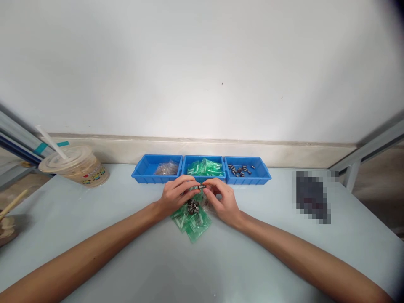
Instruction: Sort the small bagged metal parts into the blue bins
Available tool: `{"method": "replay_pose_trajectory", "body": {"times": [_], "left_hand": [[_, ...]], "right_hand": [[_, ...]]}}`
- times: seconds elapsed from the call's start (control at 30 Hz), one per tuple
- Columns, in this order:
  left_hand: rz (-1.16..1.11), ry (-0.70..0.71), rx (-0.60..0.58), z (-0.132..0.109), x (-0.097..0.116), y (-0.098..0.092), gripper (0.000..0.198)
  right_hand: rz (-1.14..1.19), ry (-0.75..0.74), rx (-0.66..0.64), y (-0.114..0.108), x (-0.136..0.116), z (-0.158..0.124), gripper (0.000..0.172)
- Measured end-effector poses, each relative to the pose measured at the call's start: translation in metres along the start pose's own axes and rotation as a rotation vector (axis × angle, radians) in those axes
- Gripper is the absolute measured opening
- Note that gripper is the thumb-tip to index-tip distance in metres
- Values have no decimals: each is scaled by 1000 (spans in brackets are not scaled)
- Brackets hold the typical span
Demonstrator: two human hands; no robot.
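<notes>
My left hand [177,194] and my right hand [221,200] meet over the table in front of the blue trays, fingers pinched together. Between their fingertips is a small dark metal part [202,186]. Below the hands lies a pile of small green plastic bags [192,219] with several dark metal parts [192,206] on top. Three blue trays stand side by side: the left tray [143,172] holds clear bags, the middle tray [188,160] holds green bags [205,167], the right tray [260,171] holds several loose dark parts [240,170].
A lidded plastic drink cup [75,165] with a straw lies at the table's back left. A blurred dark object [312,196] sits at the right. A wooden item [6,225] is at the left edge. A white wall rises behind the trays.
</notes>
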State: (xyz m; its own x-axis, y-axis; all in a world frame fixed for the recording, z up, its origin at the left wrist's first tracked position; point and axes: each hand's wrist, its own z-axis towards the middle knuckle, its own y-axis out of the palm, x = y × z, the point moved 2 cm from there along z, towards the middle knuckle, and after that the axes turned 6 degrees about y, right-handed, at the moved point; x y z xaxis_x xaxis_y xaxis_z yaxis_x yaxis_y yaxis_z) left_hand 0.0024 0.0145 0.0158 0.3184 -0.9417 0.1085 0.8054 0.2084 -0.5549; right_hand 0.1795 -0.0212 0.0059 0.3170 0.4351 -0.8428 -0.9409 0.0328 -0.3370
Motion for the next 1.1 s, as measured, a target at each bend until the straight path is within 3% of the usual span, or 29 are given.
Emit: {"method": "replay_pose_trajectory", "body": {"times": [0.5,0.67,1.0,1.1], "left_hand": [[-41,-20,-9,-1,-3,2,19],[16,39,8,-1,0,2,13],[-56,-14,20,-1,1,0,10],[-67,-29,2,0,2,0,9]], "right_hand": [[-25,-17,15,0,1,1,15],[-36,-24,16,0,2,1,16],[-28,3,23,-1,-1,2,21],[-14,3,37,-1,-2,1,15]]}}
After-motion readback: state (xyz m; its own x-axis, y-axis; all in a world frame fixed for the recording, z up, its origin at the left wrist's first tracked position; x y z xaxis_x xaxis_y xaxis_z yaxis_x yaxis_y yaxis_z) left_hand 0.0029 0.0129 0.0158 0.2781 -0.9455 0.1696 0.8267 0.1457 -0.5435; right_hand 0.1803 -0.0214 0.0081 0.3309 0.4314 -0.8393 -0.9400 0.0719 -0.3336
